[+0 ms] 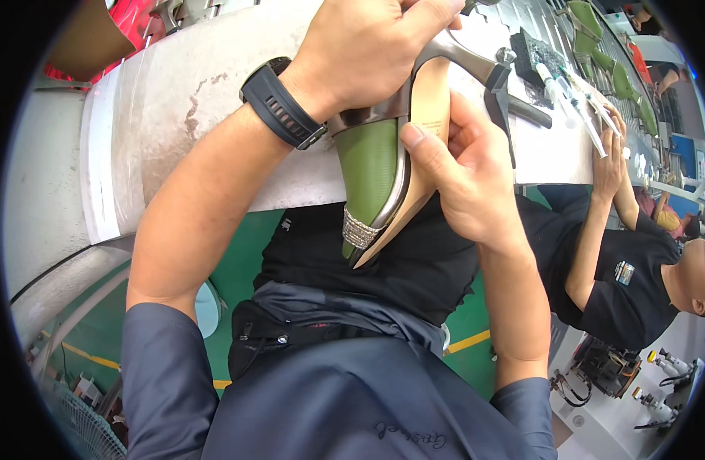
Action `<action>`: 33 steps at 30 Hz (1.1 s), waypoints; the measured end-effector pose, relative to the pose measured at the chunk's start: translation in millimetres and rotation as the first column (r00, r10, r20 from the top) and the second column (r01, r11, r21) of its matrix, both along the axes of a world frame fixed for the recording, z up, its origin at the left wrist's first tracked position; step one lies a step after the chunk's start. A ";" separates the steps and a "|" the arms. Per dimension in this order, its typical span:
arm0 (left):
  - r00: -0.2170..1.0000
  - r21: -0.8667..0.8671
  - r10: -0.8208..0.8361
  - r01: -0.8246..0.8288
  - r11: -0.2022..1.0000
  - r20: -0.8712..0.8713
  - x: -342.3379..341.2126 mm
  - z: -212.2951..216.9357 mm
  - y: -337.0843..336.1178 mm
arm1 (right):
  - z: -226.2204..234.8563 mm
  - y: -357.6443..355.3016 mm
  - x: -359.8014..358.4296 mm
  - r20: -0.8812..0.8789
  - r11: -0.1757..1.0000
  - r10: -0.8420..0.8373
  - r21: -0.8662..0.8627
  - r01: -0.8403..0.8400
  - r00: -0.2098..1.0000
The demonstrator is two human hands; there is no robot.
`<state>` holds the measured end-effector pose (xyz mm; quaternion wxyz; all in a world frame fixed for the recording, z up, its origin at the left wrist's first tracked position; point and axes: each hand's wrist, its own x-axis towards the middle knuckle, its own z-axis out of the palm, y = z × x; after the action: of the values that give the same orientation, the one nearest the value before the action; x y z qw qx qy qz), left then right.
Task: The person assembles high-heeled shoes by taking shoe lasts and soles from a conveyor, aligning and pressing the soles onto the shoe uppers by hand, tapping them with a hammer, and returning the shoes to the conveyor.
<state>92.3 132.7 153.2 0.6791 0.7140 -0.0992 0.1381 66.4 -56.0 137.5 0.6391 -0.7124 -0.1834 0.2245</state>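
Green heeled shoe [368,165] is tilted toe-down in front of the worker, toe past the edge of the desk [230,50]. Right hand [475,184] pinches its sole, thumb near the rim; left hand [364,57] curls over the rear part, fingertips partly hidden, can't tell what they pinch. Looks light from here; sole and heel probably stiff, upper softer, shiny trim maybe slippery. Best hold: mid-sole, off the sparkly band [360,230], likely fragile.
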 end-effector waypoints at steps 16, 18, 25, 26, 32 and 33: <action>0.956 0.489 0.135 -0.252 0.835 0.261 -130.1 -24.1 42.8 | 30.1 -15.8 50.4 0.770 0.940 0.279 -0.340 0.000 0.573; 0.966 0.510 0.100 -0.211 0.834 0.238 -130.6 -28.7 38.7 | 29.9 -18.4 46.3 0.760 0.923 0.334 -0.383 -0.031 0.558; 0.958 0.553 0.045 -0.201 0.808 0.283 -127.1 -39.9 40.0 | 30.0 -20.3 51.9 0.703 0.912 0.374 -0.397 -0.103 0.605; 0.951 0.525 0.057 -0.217 0.823 0.304 -126.0 -41.1 38.3 | 37.4 -19.6 51.1 0.644 0.899 0.398 -0.416 -0.137 0.653; 0.933 0.520 0.074 -0.260 0.813 0.351 -127.9 -50.5 34.5 | 64.9 -2.7 49.4 0.454 0.779 0.506 -0.605 -0.163 0.733; 0.923 0.528 0.086 -0.289 0.799 0.375 -127.6 -53.1 33.8 | 66.7 -0.3 50.0 0.452 0.779 0.508 -0.605 -0.166 0.734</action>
<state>-35.3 166.5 100.1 0.3885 0.8574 -0.1770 0.2876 116.4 -56.4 204.2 0.2740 -0.8443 -0.4359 0.1486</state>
